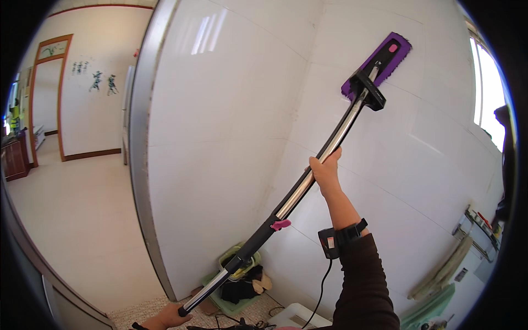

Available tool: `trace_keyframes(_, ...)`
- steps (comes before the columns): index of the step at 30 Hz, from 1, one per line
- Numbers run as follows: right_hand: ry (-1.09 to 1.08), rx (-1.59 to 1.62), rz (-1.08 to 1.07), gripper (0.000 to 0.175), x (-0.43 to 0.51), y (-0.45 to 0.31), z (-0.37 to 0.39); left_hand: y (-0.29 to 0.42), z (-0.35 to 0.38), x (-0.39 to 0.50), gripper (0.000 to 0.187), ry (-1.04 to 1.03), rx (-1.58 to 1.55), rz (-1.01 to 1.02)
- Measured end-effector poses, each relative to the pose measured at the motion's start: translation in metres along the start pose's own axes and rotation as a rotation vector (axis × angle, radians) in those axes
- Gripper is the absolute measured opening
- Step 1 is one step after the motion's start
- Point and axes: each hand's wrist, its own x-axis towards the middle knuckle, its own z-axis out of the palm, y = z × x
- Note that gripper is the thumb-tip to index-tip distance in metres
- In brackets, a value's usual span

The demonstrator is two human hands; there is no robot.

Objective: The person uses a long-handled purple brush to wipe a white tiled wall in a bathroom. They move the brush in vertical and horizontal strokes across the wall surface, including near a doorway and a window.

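Note:
A flat mop with a steel-and-black handle (300, 190) slants up across the view from lower left to upper right. Its purple fringed pad (399, 49) rests against the white tiled wall (371, 152), with a black squeeze bracket (374, 93) just below the head. My right hand (326, 171) grips the upper pole. At the bottom of the pole my left hand (167, 317) is closed around the end. A pink clip (281, 225) sits midway along the handle. On my right wrist is a strap with a black box (328, 243) and a cable.
Green plastic basins (231, 303) holding dark cloth stand in the corner below the pole. Towels (443, 268) hang from a wall rack (480, 229) at right, under a bright window (486, 90). A metal door frame (144, 144) at left opens onto another room. Cables lie on the patterned floor (140, 311).

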Motion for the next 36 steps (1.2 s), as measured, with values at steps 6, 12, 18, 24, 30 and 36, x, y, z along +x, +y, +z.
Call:
trace_keyframes(6, -0.090, 0.138, 0.054, 0.077, 0.009, -0.019, 0.025, 0.024, 0.001, -0.031, 0.036, 0.415, 0.125, -0.064)
trace_keyframes(12, -0.336, 0.753, -0.094, 0.060, 0.023, -0.072, 0.024, 0.074, 0.022, -0.058, 0.034, 0.630, -0.065, -0.085)
trace_keyframes(18, -0.600, 0.992, -0.054, 0.060, 0.055, -0.138, 0.067, 0.140, 0.043, -0.076, 0.034, 1.039, -0.030, -0.187)
trace_keyframes(24, -0.311, 0.672, -0.293, 0.090, 0.083, -0.198, 0.124, 0.214, 0.020, -0.092, 0.029, 1.286, 0.127, -0.304)
trace_keyframes(30, -0.345, 0.679, -0.194, 0.081, 0.078, -0.202, 0.119, 0.243, 0.028, -0.127, 0.021, 1.342, 0.307, -0.287)
trace_keyframes(36, -0.310, 0.412, -0.085, 0.069, 0.085, -0.166, 0.098, 0.240, 0.083, -0.123, 0.034, 1.251, 0.045, -0.360)
